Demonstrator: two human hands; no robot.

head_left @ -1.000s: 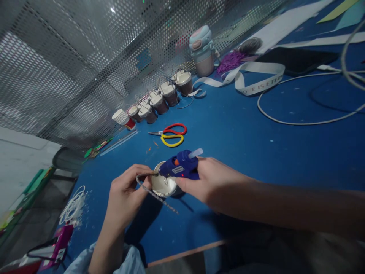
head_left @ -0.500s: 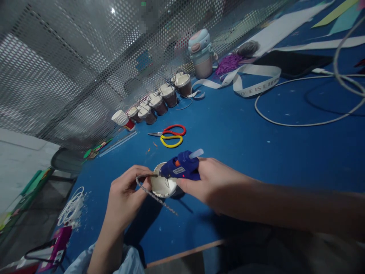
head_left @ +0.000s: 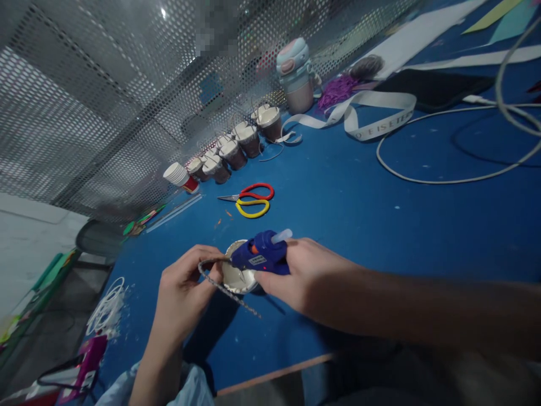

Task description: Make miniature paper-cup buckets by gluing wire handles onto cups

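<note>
My right hand (head_left: 298, 269) grips a blue hot glue gun (head_left: 264, 254) with a clear glue stick poking out of its back and a small red light lit. Its nozzle points left, close to the fingertips of my left hand (head_left: 190, 279). Pinched in those fingertips is a grey braided cord (head_left: 230, 295), which curves round and hangs free at its other end. Just beneath lies the open mouth of a white paper cup (head_left: 231, 282), partly covered by the glue gun and my fingers. I cannot tell whether the left fingers also touch the cup's rim.
Red-and-yellow scissors (head_left: 253, 200) lie beyond the cup. Several brown-wrapped cups (head_left: 232, 154) line the mesh screen, beside stacked paper cups (head_left: 176, 175) and a bottle (head_left: 296, 79). White ribbon (head_left: 359, 121) and a white cable (head_left: 439, 181) spread rightward. White cord (head_left: 105, 307) lies left.
My right hand and the glue gun have shifted slightly left and turned a little. My left hand keeps hold of the cord in nearly the same place.
</note>
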